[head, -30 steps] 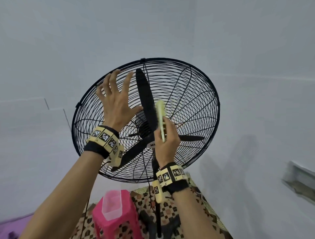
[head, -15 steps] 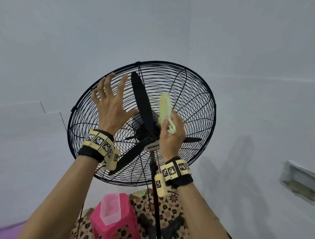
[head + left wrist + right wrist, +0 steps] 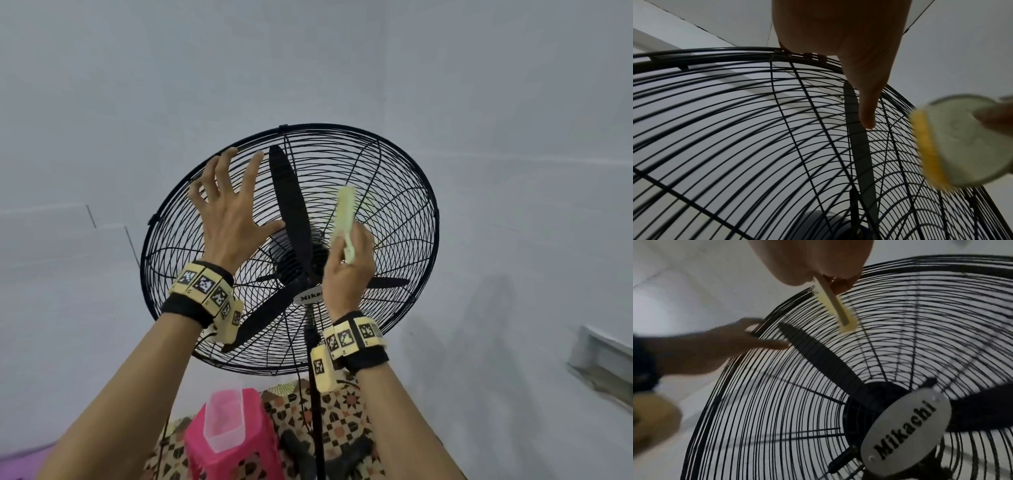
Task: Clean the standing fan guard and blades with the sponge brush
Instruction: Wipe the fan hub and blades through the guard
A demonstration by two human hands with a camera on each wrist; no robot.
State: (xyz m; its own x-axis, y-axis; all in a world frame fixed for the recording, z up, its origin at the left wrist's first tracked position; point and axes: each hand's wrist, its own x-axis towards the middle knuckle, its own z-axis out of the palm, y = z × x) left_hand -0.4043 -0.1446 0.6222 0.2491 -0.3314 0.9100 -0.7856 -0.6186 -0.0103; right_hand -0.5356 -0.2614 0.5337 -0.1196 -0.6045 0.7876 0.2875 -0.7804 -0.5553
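A plain pale grey wall (image 3: 513,102) fills the background behind both raised hands. In front of it, directly under the hands, stands the black standing fan, its wire guard (image 3: 404,192) tilted up toward the person and its blades (image 3: 291,205) at rest behind the wires. Below the forearms sit a pink stool (image 3: 226,455) with a clear container (image 3: 224,421) on top, on a patterned floor mat (image 3: 342,421).

The left hand (image 3: 229,219) is spread wide, fingers straight, with the fingertips (image 3: 777,344) pressing the guard near its upper rim to steady it. To its right, the right hand (image 3: 349,267) grips the handle of the pale green sponge brush (image 3: 346,212), whose yellow sponge face (image 3: 929,149) lies against the guard wires above the hub badge (image 3: 906,423).

To do this wiping step well, the sponge face likely needs to stay flat on the wires and travel along the spokes with light pressure, while the left hand keeps the head from rocking on its pole (image 3: 317,411).
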